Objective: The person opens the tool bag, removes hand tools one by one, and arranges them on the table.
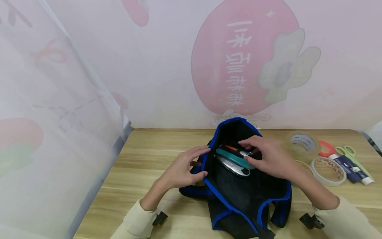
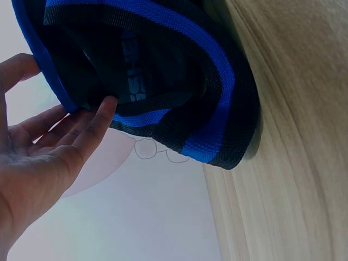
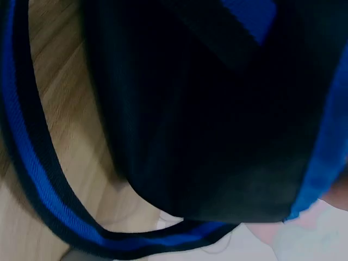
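A black tool bag (image 1: pixel 238 196) with blue trim stands on the table, its mouth facing me. My left hand (image 1: pixel 186 166) holds its left rim, thumb on one side and fingers on the other; the left wrist view shows this hand (image 2: pixel 60 141) at the blue edging. Inside the mouth lie a silver tool (image 1: pixel 232 166) with a ridged edge, a teal tool (image 1: pixel 234 158) and a black-and-orange tool (image 1: pixel 231 148), side by side. With curled fingers and thumb, my right hand (image 1: pixel 270 157) pinches the black-and-orange tool's right end, thumb close to the teal one.
Right of the bag lie a clear tape roll (image 1: pixel 304 142), a white tape roll (image 1: pixel 328 171), a red ring (image 1: pixel 327 148), green scissors (image 1: pixel 355 161), a dark blue box (image 1: pixel 347 167) and a white-capped tube (image 1: pixel 365 179). A printed curtain (image 1: pixel 161 83) hangs behind the table.
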`<state>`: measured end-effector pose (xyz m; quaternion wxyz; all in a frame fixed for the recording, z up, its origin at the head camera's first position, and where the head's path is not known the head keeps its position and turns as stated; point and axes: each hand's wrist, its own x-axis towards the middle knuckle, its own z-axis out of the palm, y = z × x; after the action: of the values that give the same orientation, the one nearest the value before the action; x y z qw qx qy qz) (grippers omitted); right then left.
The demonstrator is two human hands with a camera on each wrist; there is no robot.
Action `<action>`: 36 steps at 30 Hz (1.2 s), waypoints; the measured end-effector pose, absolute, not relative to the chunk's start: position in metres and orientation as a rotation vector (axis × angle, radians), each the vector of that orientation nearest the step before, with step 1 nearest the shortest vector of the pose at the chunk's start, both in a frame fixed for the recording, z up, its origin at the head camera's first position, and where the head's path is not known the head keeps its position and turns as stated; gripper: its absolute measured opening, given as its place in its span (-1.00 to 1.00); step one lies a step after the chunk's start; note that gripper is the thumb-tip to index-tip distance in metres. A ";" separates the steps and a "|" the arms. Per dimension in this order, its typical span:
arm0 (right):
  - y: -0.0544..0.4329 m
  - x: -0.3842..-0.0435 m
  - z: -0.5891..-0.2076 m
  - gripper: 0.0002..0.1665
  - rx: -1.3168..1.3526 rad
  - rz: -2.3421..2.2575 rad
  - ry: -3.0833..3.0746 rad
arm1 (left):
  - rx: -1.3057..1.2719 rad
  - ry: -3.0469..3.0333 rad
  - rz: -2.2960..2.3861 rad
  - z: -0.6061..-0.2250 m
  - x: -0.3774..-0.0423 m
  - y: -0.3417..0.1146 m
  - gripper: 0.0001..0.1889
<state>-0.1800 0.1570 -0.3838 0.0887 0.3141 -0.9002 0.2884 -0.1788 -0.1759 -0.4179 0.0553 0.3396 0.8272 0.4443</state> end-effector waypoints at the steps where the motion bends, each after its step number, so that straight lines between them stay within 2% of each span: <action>1: 0.155 -0.181 -0.385 -0.46 0.935 0.867 -2.698 | 1.025 2.512 1.347 -0.418 -0.179 -0.176 -0.26; 17: 0.127 -0.205 -0.418 -0.46 0.998 0.899 -2.885 | 1.028 2.507 1.348 -0.419 -0.180 -0.175 -0.26; 36: 0.109 -0.201 -0.448 -0.41 0.885 0.788 -2.963 | 1.041 2.509 1.346 -0.421 -0.179 -0.177 -0.25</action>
<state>-0.2014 0.1089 -0.4476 -0.0248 0.2774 -0.9282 0.2467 -0.1795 -0.1767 -0.4205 0.0549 0.3428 0.8264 0.4434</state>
